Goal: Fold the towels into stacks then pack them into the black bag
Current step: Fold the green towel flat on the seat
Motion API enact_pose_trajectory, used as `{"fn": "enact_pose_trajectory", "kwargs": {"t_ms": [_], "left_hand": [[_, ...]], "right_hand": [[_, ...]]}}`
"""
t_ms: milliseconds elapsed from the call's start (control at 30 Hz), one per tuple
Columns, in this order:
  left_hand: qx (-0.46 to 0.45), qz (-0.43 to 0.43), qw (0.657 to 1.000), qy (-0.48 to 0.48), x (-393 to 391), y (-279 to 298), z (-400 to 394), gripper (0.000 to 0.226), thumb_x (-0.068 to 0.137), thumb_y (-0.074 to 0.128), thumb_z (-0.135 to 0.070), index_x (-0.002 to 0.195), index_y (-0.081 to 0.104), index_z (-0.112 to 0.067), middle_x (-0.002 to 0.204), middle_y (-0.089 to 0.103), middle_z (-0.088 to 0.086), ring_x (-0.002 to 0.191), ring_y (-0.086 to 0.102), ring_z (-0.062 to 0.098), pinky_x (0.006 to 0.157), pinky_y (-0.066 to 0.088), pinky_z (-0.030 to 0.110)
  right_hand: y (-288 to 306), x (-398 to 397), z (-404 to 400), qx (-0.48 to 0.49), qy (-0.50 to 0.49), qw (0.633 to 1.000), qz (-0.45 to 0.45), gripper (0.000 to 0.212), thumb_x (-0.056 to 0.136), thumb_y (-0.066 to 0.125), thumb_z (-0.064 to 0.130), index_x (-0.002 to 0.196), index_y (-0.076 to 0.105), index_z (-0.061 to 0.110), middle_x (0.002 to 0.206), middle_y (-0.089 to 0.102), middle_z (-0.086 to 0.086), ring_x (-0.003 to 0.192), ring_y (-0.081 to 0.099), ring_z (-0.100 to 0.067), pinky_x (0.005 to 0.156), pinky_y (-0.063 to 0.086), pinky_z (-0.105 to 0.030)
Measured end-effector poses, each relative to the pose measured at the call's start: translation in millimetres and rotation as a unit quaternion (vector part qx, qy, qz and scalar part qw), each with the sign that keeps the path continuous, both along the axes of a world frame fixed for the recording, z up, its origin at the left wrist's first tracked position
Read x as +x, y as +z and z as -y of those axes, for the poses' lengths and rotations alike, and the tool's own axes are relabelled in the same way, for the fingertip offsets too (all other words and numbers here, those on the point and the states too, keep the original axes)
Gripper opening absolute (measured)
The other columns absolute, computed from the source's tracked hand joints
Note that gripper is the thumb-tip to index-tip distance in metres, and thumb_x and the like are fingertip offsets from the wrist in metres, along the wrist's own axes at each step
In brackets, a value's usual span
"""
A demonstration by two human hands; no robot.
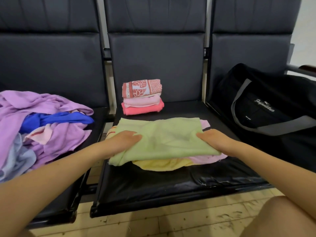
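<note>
A light green towel (164, 137) lies folded on the middle seat, on top of a yellow towel (162, 165) and a pale pink towel (210, 158). My left hand (121, 142) grips its left edge, fingers on top. My right hand (213, 139) grips its right edge the same way. Behind them stands a neat stack of folded towels (142, 97): a patterned red one, a pink one, a coral one. A heap of unfolded towels (42, 127), purple, blue and light blue, covers the left seat. The black bag (266, 106) with grey straps sits on the right seat.
Three dark padded seats (153, 185) stand in a row with tall backrests. A metal armrest (301, 69) sticks out at the far right. A tiled floor (153, 223) with bits of debris lies below, and my knee (282, 218) shows at the bottom right.
</note>
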State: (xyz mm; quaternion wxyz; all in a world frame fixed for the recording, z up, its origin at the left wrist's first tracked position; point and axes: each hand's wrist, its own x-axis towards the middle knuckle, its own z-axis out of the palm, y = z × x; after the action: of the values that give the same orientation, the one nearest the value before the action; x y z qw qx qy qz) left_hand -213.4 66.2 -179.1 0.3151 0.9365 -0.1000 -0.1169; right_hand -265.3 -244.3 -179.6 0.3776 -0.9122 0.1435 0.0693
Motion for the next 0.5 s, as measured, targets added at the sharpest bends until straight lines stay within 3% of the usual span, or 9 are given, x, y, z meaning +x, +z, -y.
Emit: {"fn": "enact_pose_trajectory", "kwargs": {"t_ms": [100,133,233,400,500], "left_hand": [[0.014,0.013,0.999,-0.042,0,-2,-2,0.031,0.102,0.038,-0.035,0.096,0.062,-0.016,0.100,0.059,-0.006,0.096,0.051,0.014,0.069,0.036,0.017],[0.006,0.031,0.998,-0.047,2,-3,-5,0.035,0.101,0.039,-0.034,0.093,0.063,-0.011,0.097,0.061,-0.002,0.095,0.054,0.018,0.071,0.038,0.020],[0.018,0.111,0.993,-0.036,15,-7,-17,0.034,0.100,0.041,-0.035,0.075,0.057,-0.019,0.083,0.059,-0.004,0.089,0.056,0.021,0.072,0.037,0.030],[0.123,0.251,0.959,-0.038,34,-9,-27,0.027,0.099,0.043,-0.038,0.076,0.050,-0.025,0.074,0.052,-0.008,0.075,0.053,0.016,0.065,0.036,0.030],[0.186,0.299,0.935,-0.043,45,-8,-30,0.028,0.098,0.043,-0.041,0.084,0.056,-0.021,0.076,0.052,-0.007,0.077,0.055,0.018,0.064,0.038,0.031]], "right_hand": [[-3,2,-1,-0.017,0.010,1.000,0.020,0.037,0.093,0.048,0.041,0.085,0.065,0.010,0.084,0.066,-0.002,0.078,0.059,-0.016,0.074,0.045,-0.032],[-3,4,-3,-0.015,0.014,0.999,0.041,0.037,0.096,0.047,0.038,0.083,0.064,0.007,0.080,0.064,-0.002,0.075,0.056,-0.016,0.069,0.042,-0.029],[-4,10,-5,-0.014,0.001,0.993,0.113,0.038,0.099,0.045,0.031,0.072,0.053,0.005,0.071,0.049,-0.008,0.069,0.044,-0.019,0.062,0.034,-0.032],[-4,29,-9,-0.006,-0.030,0.981,0.191,0.042,0.099,0.043,0.024,0.061,0.032,0.011,0.061,0.031,-0.005,0.057,0.028,-0.016,0.054,0.021,-0.034],[-7,42,-11,-0.013,-0.042,0.978,0.202,0.044,0.099,0.044,0.022,0.058,0.027,0.015,0.056,0.027,0.000,0.053,0.025,-0.014,0.051,0.019,-0.032]]}}
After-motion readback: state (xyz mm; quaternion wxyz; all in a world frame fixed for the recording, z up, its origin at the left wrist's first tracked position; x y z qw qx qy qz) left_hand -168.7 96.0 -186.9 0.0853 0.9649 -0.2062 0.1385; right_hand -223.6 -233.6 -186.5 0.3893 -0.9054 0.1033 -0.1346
